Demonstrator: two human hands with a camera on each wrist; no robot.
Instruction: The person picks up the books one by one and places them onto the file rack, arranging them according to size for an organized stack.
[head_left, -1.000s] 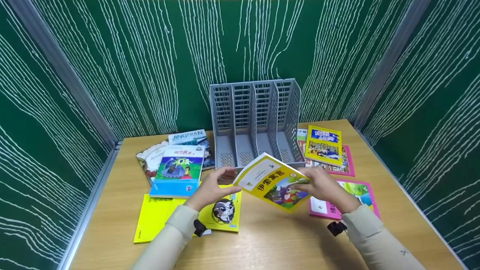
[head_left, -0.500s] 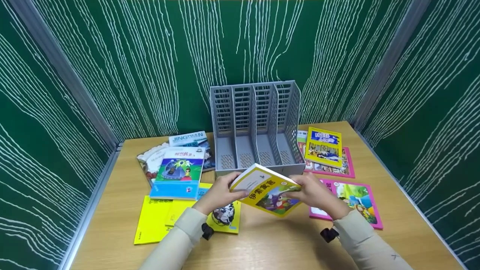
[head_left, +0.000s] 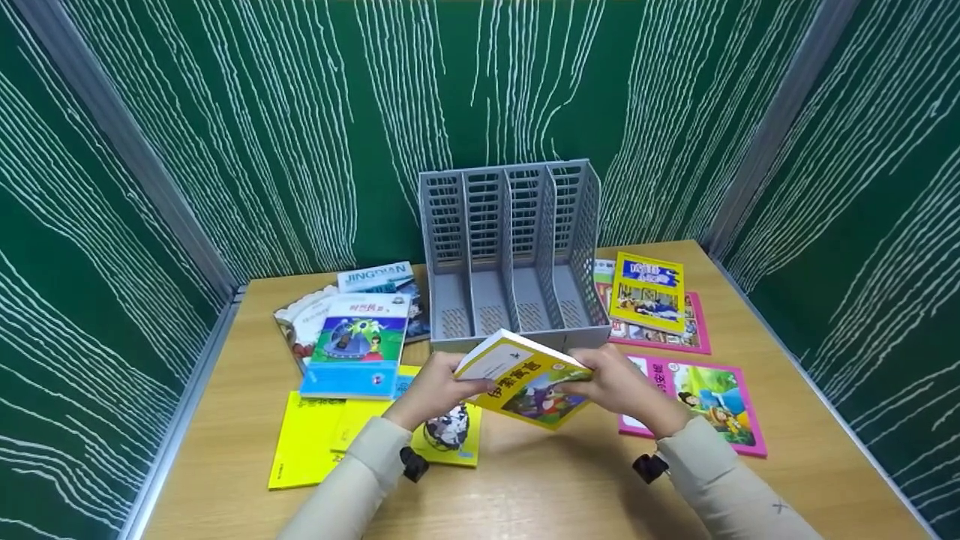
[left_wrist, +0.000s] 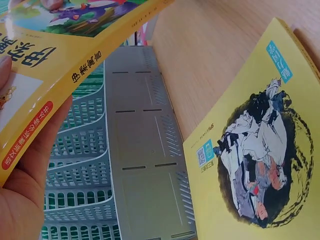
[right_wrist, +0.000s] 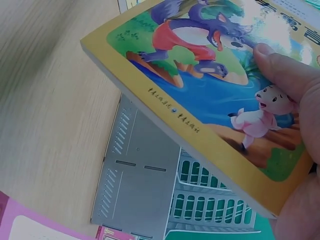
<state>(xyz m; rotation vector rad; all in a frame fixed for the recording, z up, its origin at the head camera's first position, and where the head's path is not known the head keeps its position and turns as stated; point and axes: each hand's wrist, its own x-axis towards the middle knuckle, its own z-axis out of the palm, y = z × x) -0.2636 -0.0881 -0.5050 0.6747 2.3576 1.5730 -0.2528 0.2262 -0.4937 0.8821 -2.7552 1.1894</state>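
A yellow-edged picture book (head_left: 536,386) with a wolf on its cover is held up, tilted, in front of the grey file rack. My left hand (head_left: 439,386) grips its left end, thumb on the cover and fingers underneath. On the opposite end my right hand (head_left: 619,382) pinches it, the thumb (right_wrist: 282,70) lying over the picture. The left wrist view shows the book's yellow spine (left_wrist: 80,75). Behind it stands the grey file rack (head_left: 517,300), whose four-sided slots hold nothing visible; its front panel (left_wrist: 145,150) faces me.
Left of the rack lie a blue-and-green book (head_left: 356,345) on other books and several yellow books (head_left: 300,442). On the right are a yellow book (head_left: 646,292) on a pink one and a pink-edged book (head_left: 712,405). Green walls (head_left: 390,90) enclose the table.
Both hands have brought the book slightly left and lower, toward the rack's front. More of the pink-edged book on the right now shows. The grip at both ends stays.
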